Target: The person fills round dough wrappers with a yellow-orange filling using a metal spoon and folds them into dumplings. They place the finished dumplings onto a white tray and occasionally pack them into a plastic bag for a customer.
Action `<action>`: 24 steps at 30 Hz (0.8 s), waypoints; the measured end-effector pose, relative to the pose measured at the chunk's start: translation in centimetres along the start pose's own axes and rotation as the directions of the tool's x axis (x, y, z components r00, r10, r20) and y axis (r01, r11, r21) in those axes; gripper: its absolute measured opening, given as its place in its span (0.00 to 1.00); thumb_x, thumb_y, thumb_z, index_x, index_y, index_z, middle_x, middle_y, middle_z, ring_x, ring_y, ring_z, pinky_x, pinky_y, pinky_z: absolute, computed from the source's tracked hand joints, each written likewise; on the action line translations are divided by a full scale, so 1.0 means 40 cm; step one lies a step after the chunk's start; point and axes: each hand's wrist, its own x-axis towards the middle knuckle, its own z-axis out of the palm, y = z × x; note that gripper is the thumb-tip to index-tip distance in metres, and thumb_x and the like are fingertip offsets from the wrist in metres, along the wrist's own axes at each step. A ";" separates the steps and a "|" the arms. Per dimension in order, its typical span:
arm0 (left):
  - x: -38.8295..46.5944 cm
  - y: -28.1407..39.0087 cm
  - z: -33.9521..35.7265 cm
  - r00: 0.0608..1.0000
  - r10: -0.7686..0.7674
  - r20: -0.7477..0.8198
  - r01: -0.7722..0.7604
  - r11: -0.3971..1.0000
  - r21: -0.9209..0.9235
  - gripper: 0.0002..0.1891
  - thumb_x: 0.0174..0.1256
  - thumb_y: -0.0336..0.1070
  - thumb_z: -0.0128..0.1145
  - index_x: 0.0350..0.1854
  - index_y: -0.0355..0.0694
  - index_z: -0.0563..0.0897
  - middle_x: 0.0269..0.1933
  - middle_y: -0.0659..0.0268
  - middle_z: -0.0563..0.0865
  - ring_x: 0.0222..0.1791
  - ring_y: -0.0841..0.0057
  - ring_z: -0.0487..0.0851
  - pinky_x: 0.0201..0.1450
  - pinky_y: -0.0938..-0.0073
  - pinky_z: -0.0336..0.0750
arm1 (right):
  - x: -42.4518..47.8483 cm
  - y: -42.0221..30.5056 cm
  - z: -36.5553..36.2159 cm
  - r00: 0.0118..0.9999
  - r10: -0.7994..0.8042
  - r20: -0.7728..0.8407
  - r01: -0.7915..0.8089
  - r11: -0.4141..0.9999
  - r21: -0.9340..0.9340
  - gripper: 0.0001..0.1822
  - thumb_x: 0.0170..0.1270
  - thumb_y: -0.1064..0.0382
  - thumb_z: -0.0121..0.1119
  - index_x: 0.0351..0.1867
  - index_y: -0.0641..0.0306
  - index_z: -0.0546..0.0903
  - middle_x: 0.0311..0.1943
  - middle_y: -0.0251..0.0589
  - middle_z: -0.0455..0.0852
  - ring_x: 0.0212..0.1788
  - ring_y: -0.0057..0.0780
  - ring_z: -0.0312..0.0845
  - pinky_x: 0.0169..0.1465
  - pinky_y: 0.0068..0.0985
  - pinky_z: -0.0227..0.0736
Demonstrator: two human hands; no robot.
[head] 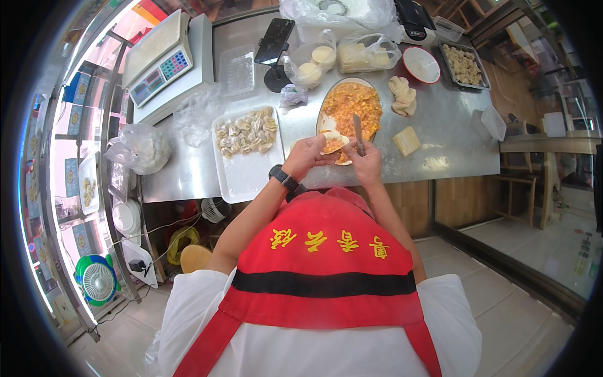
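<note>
My left hand (306, 155) holds a round dough wrapper (338, 137) with orange-red filling in its middle. My right hand (366, 162) pinches the wrapper's right edge and also grips a flat spatula (358, 128), its blade pointing away from me. Both hands are over the near end of an oval dish (327, 124), heaped with chopped filling (349, 101). To the left, a white tray (247, 176) carries several rows of folded dumplings (246, 131) in its far half. A stack of square wrappers (407, 141) lies right of the dish.
A crumpled cream cloth-like piece (403, 96) and a red-rimmed bowl (421, 65) are to the right, with a metal tray of dumplings (464, 66) beyond. A phone on a stand (274, 42), bagged wrappers (362, 56) and a scale (160, 66) occupy the steel table's (438, 162) back and left.
</note>
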 end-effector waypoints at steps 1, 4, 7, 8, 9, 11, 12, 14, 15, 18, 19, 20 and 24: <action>-0.003 -0.015 -0.003 0.988 0.132 0.075 -0.137 0.989 0.059 0.26 0.70 0.49 0.53 0.58 0.30 0.73 0.47 0.61 0.85 0.41 0.77 0.85 0.45 0.78 0.80 | 0.001 -0.007 -0.005 1.000 0.006 -0.001 -0.006 0.999 -0.033 0.06 0.61 0.66 0.67 0.35 0.66 0.82 0.26 0.23 0.79 0.28 0.10 0.68 0.33 0.13 0.64; 0.009 -0.048 -0.011 0.950 0.261 0.171 -0.284 0.951 0.123 0.24 0.66 0.39 0.61 0.59 0.29 0.73 0.47 0.65 0.84 0.44 0.83 0.82 0.48 0.82 0.77 | 0.006 -0.021 -0.011 1.000 0.031 -0.003 -0.032 0.998 -0.051 0.06 0.60 0.67 0.67 0.35 0.66 0.82 0.26 0.24 0.80 0.28 0.10 0.69 0.33 0.12 0.65; 0.020 -0.052 -0.010 0.956 0.259 0.141 -0.285 0.934 0.217 0.23 0.67 0.37 0.61 0.59 0.30 0.74 0.47 0.67 0.84 0.44 0.86 0.80 0.48 0.82 0.75 | 0.012 -0.035 -0.002 0.999 0.008 -0.041 -0.009 1.000 -0.025 0.06 0.60 0.67 0.67 0.34 0.66 0.82 0.25 0.25 0.80 0.27 0.11 0.71 0.33 0.13 0.67; 0.022 -0.051 -0.007 0.959 0.257 0.122 -0.281 0.924 0.260 0.22 0.67 0.37 0.60 0.59 0.30 0.74 0.47 0.67 0.85 0.44 0.86 0.79 0.48 0.81 0.75 | 0.014 -0.037 0.003 0.998 -0.008 -0.060 0.007 1.000 -0.016 0.06 0.59 0.67 0.67 0.34 0.66 0.82 0.24 0.26 0.80 0.27 0.11 0.72 0.32 0.14 0.67; 0.024 -0.051 -0.004 0.956 0.271 0.113 -0.292 0.916 0.277 0.21 0.67 0.38 0.60 0.58 0.30 0.75 0.47 0.67 0.85 0.43 0.86 0.79 0.48 0.81 0.75 | 0.019 -0.029 0.001 0.997 -0.015 -0.069 0.015 1.000 -0.001 0.06 0.59 0.67 0.67 0.34 0.66 0.83 0.24 0.26 0.80 0.27 0.12 0.72 0.32 0.14 0.68; 0.027 -0.052 0.001 0.950 0.298 0.095 -0.313 0.897 0.311 0.20 0.67 0.39 0.60 0.57 0.31 0.78 0.46 0.68 0.85 0.43 0.87 0.78 0.47 0.81 0.74 | 0.026 -0.009 -0.003 0.996 -0.029 -0.087 0.032 0.999 0.028 0.07 0.59 0.66 0.67 0.36 0.66 0.83 0.24 0.26 0.80 0.27 0.12 0.73 0.32 0.15 0.69; 0.028 -0.052 0.002 0.948 0.306 0.087 -0.317 0.891 0.324 0.20 0.68 0.39 0.60 0.56 0.32 0.79 0.46 0.68 0.85 0.42 0.87 0.78 0.47 0.82 0.74 | 0.023 -0.016 0.002 0.994 0.039 -0.105 -0.029 0.995 0.092 0.08 0.60 0.66 0.67 0.37 0.66 0.83 0.23 0.26 0.80 0.26 0.12 0.73 0.31 0.14 0.68; 0.029 -0.053 0.003 0.944 0.321 0.072 -0.325 0.879 0.348 0.19 0.68 0.40 0.60 0.55 0.33 0.80 0.46 0.69 0.86 0.42 0.87 0.78 0.47 0.82 0.74 | 0.015 -0.030 0.011 0.976 0.177 -0.128 -0.145 0.964 0.224 0.09 0.60 0.64 0.67 0.39 0.65 0.83 0.23 0.25 0.79 0.25 0.11 0.72 0.29 0.13 0.66; 0.030 -0.055 0.002 0.945 0.320 0.070 -0.324 0.881 0.345 0.19 0.68 0.40 0.59 0.55 0.33 0.80 0.46 0.69 0.86 0.42 0.87 0.78 0.47 0.83 0.74 | 0.012 -0.030 0.003 0.964 0.260 -0.059 -0.237 0.936 0.259 0.10 0.61 0.64 0.67 0.40 0.65 0.83 0.23 0.25 0.79 0.25 0.11 0.72 0.28 0.13 0.65; 0.036 -0.060 -0.004 0.948 0.309 0.071 -0.313 0.879 0.360 0.18 0.69 0.40 0.58 0.55 0.33 0.81 0.45 0.68 0.86 0.42 0.87 0.78 0.47 0.83 0.74 | 0.005 -0.019 -0.024 0.908 0.407 0.099 -0.416 0.845 0.336 0.10 0.62 0.62 0.67 0.41 0.64 0.83 0.23 0.24 0.79 0.24 0.09 0.70 0.26 0.11 0.61; 0.036 -0.059 -0.006 0.951 0.299 0.077 -0.306 0.873 0.381 0.18 0.70 0.40 0.57 0.55 0.33 0.81 0.45 0.68 0.86 0.42 0.87 0.78 0.47 0.83 0.74 | 0.005 -0.008 -0.026 0.909 0.403 0.111 -0.414 0.835 0.362 0.10 0.62 0.62 0.66 0.41 0.64 0.83 0.24 0.24 0.79 0.24 0.09 0.69 0.25 0.11 0.59; 0.038 -0.058 -0.007 0.953 0.290 0.084 -0.299 0.866 0.401 0.17 0.71 0.39 0.55 0.55 0.33 0.80 0.45 0.68 0.86 0.42 0.87 0.78 0.47 0.83 0.75 | 0.005 0.000 -0.028 0.909 0.398 0.121 -0.413 0.824 0.389 0.10 0.62 0.62 0.66 0.41 0.63 0.83 0.24 0.24 0.79 0.24 0.08 0.69 0.24 0.10 0.58; 0.035 -0.063 -0.011 0.940 0.331 0.088 -0.340 0.871 0.355 0.18 0.75 0.39 0.48 0.56 0.28 0.78 0.44 0.63 0.87 0.45 0.82 0.83 0.49 0.80 0.78 | 0.015 -0.002 0.009 0.970 0.237 -0.058 -0.211 0.936 0.281 0.08 0.62 0.62 0.66 0.38 0.64 0.84 0.26 0.24 0.81 0.25 0.09 0.69 0.26 0.12 0.60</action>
